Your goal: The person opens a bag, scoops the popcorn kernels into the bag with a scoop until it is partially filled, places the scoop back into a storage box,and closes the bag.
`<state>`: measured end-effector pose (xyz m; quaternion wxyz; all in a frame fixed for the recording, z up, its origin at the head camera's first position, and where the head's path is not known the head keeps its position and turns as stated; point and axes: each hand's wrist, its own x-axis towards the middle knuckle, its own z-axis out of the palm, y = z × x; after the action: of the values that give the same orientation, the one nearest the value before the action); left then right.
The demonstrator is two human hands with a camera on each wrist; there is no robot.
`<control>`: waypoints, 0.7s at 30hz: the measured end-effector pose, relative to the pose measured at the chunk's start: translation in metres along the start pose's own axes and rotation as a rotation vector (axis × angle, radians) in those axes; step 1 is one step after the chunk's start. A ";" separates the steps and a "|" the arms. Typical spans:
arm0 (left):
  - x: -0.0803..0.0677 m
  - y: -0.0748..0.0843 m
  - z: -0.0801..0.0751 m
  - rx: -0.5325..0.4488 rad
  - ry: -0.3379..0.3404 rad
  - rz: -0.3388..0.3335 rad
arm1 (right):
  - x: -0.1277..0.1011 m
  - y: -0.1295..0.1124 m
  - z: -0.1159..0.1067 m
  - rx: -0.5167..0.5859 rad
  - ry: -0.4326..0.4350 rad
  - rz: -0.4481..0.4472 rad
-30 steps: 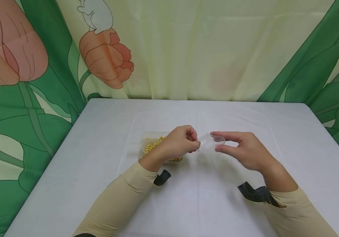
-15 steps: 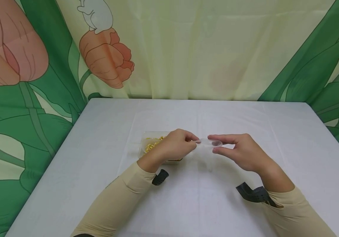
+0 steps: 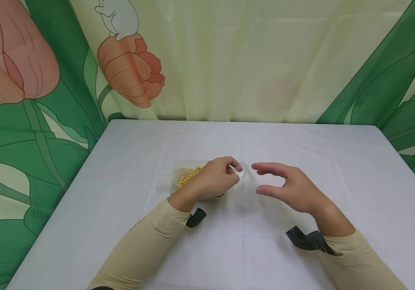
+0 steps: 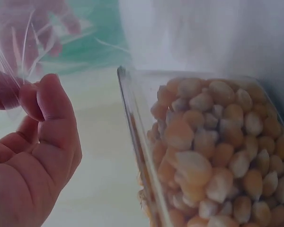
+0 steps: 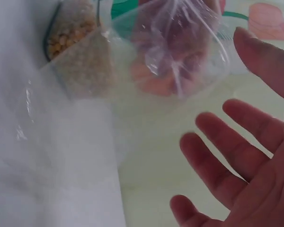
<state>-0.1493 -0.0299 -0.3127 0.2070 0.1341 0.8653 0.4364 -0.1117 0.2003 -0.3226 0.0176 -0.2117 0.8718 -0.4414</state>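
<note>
My left hand [image 3: 219, 176] pinches the top edge of a clear plastic bag [image 3: 245, 189] between thumb and fingers; the bag hangs down thin and see-through. In the right wrist view the bag [image 5: 80, 132] spreads wide, its mouth crinkled near the left hand. My right hand [image 3: 291, 185] is just right of the bag, fingers and thumb spread apart with nothing between them. Beside and partly behind the left hand is a clear rectangular container [image 3: 173, 177] of yellow corn kernels [image 3: 185, 179]. The left wrist view shows these kernels [image 4: 222, 156] up close.
A white cloth covers the table [image 3: 120, 161]. A curtain [image 3: 265, 60] with printed flowers hangs behind its far edge. Black straps [image 3: 309, 240] sit at both wrists, over beige sleeves [image 3: 149, 241].
The right hand's fingers have come away from the bag's rim and spread wider, shifting slightly toward the left. The bag now hangs down from the left hand, which has barely moved.
</note>
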 end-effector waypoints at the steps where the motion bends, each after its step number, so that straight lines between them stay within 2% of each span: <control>1: 0.000 0.000 0.000 -0.003 -0.001 -0.003 | 0.000 0.001 0.003 0.001 0.009 -0.022; 5: 0.000 0.000 0.001 0.000 0.002 0.003 | 0.002 0.004 0.013 -0.009 0.083 -0.106; 8: 0.000 0.001 0.001 0.007 -0.004 0.015 | 0.004 0.004 0.017 -0.026 0.129 -0.127; 17: 0.002 0.000 0.004 -0.017 -0.022 0.022 | 0.005 0.005 0.022 -0.075 0.120 -0.160; 21: 0.003 0.000 0.004 -0.027 -0.020 0.026 | 0.006 0.004 0.022 -0.104 0.154 -0.130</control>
<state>-0.1498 -0.0257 -0.3157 0.2119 0.1470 0.8554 0.4492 -0.1138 0.1835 -0.3379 -0.0890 -0.2340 0.8768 -0.4106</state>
